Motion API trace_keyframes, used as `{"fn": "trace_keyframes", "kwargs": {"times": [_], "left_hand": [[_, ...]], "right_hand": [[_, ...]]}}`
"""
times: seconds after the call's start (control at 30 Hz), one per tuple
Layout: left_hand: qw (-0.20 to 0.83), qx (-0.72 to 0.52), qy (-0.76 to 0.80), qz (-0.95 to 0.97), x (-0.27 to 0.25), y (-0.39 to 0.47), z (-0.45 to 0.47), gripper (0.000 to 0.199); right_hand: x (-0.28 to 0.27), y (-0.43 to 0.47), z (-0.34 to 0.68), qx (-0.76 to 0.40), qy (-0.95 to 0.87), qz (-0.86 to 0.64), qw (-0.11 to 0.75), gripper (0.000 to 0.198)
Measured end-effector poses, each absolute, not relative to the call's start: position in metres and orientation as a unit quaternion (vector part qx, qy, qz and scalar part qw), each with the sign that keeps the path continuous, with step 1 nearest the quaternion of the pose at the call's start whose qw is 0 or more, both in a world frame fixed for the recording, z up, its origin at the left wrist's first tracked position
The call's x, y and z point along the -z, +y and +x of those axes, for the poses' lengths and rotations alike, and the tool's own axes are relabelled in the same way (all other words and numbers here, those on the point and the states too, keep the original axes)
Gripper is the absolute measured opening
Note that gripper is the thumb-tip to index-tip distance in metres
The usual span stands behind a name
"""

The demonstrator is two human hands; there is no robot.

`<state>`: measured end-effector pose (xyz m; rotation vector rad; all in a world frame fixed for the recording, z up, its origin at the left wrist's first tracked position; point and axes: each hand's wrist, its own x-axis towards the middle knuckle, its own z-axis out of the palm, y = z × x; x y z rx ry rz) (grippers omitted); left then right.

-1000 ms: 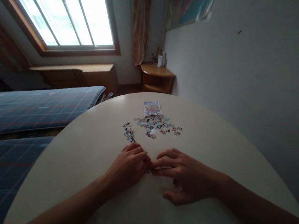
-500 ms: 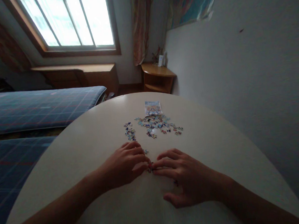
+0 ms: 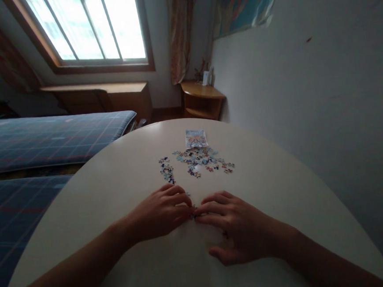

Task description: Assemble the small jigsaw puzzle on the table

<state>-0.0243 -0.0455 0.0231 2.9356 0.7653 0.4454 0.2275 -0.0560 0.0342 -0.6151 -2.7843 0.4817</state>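
Note:
A few joined jigsaw puzzle pieces (image 3: pixel 193 213) lie on the white table between my hands, partly covered by fingertips. My left hand (image 3: pixel 168 209) comes in from the left, thumb and fingers closed together on the left side of these pieces. My right hand (image 3: pixel 232 222) rests flat on the table with its fingers stretched out and thumb apart. Its fingertips touch the right side of the same pieces, and a dark piece (image 3: pixel 225 234) shows beneath its palm. Just beyond my left fingers lies a light blue piece (image 3: pixel 188 194).
Farther back, a loose pile of puzzle pieces (image 3: pixel 201 158) spreads in front of a small picture card (image 3: pixel 196 138). A narrow strip of pieces (image 3: pixel 166 169) lies left of it. The round table (image 3: pixel 274 190) stands near a plaid mattress (image 3: pixel 55 138) and a wall on the right.
My left thumb and fingers have drawn together at the pieces, and the hand has shifted slightly. My right hand has hardly moved.

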Motion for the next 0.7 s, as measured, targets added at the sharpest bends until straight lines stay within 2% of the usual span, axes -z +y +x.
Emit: {"fn": "trace_keyframes", "kwargs": {"times": [0.7], "left_hand": [[0.070,-0.182,0.245,0.950,-0.0215,-0.0398,-0.0276,0.012]], "right_hand": [[-0.0340,-0.0520,0.2280,-0.214,-0.946,-0.203,0.132,0.057]]}}
